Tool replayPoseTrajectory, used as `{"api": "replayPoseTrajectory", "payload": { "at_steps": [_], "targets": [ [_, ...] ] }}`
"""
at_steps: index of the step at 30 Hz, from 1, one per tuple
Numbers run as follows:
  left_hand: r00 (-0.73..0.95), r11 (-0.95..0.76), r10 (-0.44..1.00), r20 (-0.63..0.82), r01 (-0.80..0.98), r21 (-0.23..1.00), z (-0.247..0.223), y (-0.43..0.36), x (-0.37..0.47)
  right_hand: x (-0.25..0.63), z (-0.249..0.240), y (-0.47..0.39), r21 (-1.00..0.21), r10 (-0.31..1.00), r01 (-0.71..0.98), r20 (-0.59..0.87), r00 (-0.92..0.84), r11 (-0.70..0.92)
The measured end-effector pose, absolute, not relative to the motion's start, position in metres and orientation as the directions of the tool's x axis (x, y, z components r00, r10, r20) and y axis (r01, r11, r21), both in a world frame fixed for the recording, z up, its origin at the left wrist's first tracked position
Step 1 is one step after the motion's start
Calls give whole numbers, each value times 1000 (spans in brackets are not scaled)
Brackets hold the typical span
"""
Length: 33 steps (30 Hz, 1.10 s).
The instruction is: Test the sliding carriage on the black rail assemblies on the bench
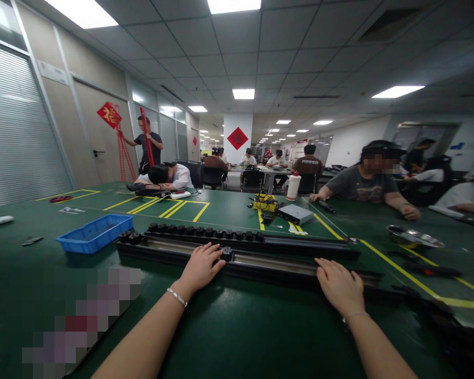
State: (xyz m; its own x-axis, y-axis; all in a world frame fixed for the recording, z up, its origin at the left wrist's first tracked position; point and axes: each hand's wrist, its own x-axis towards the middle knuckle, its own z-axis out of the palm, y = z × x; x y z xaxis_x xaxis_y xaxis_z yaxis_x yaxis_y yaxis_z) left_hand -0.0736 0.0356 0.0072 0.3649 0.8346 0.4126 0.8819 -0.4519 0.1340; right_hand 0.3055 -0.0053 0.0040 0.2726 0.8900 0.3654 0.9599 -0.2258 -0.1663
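Note:
A long black track rail (276, 259) with a pale channel lies across the table in front of me. My left hand (203, 267) rests on its near edge, fingers stretched out, the tips beside a small black round-topped piece (228, 253) that sits in the channel. Farther right, my right hand (341, 286) lies over the same rail with its fingers extended and slightly bent. More black pieces (129, 237) sit at the rail's left end. Behind it runs a second black rail (312, 245) with a row of several such pieces (209, 232) on its left part.
Left of the rails stands a blue plastic bin (97, 234). Beyond are a grey box (295, 214), a yellow object with cables (264, 201) and a white bottle (294, 187). A metal bowl (414, 236) and dark items lie at right. A person (373, 181) sits across the table.

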Motion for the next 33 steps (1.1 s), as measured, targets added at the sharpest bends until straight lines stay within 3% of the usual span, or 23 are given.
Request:
{"api": "replayPoseTrajectory", "payload": {
  "at_steps": [18,33],
  "targets": [
    [406,-454,841,357,889,59,8,28,-60,305,6,-6,-184,897,957,344,278,-226],
    [416,-464,845,336,883,71,8,24,-50,307,4,-4,-187,896,957,348,276,-222]
  ]
}}
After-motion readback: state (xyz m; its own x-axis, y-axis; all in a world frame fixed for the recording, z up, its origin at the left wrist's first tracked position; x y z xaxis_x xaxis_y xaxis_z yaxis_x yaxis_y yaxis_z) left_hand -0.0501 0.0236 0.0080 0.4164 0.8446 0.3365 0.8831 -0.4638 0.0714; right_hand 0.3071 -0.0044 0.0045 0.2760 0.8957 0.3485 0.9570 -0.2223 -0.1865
